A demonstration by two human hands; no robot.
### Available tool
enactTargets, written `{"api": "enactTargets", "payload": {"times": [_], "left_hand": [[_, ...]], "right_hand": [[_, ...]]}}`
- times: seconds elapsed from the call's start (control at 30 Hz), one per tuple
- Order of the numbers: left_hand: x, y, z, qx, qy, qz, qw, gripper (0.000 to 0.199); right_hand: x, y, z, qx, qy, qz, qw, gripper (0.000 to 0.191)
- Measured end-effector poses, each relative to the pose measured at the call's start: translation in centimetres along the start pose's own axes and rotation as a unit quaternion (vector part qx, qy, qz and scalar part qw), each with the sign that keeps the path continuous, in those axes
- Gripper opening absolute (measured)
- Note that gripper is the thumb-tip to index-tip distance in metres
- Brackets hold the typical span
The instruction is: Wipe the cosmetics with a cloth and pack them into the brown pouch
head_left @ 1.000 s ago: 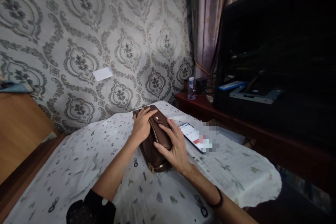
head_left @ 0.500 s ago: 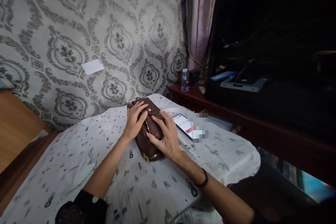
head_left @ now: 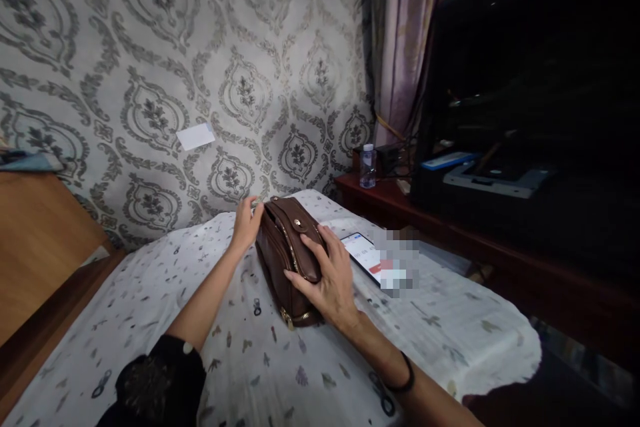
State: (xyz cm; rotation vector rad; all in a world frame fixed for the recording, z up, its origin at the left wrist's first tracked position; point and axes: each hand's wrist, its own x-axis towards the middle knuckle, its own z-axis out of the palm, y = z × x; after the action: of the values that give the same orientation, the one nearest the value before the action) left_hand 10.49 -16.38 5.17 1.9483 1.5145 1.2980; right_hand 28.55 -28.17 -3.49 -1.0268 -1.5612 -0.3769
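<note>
A brown leather handbag with gold zippers and a snap tab lies on the patterned white cloth. At its far left end is my left hand, fingers bent and drawn together. What sits between those fingertips is too small to make out. My right hand grips the near right side of the bag, thumb on top by the zipper and fingers along the right edge. A phone with a lit screen lies just right of the bag, partly blurred out.
A capped clear bottle stands on the dark red desk beside a large black screen. Brown wooden furniture borders the left. White paper is against the patterned wall.
My left hand has moved off the bag's top to its far left end. My right hand stays on the bag's right side. The view has shifted slightly left.
</note>
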Motion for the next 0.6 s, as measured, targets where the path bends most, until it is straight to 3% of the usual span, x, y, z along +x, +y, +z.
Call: {"api": "enactTargets", "payload": {"times": [0.1,0.23,0.37,0.6], "left_hand": [[3.6,-2.6,0.0,0.009,-0.033,-0.139,0.99,0.038],[6.2,-5.3,0.6,-0.014,-0.149,-0.267,0.952,0.036],[7.6,-6.2,1.2,-0.029,-0.212,-0.312,0.926,0.034],[9.2,-6.1,1.1,0.02,-0.242,-0.337,0.91,0.033]], "right_hand": [[-0.1,0.1,0.1,0.0,0.007,-0.001,1.0,0.06],[-0.2,0.1,0.2,0.002,0.007,0.004,1.0,0.06],[-0.1,0.0,0.1,0.005,-0.002,0.01,1.0,0.059],[-0.1,0.0,0.0,0.012,0.002,0.011,1.0,0.059]]}}
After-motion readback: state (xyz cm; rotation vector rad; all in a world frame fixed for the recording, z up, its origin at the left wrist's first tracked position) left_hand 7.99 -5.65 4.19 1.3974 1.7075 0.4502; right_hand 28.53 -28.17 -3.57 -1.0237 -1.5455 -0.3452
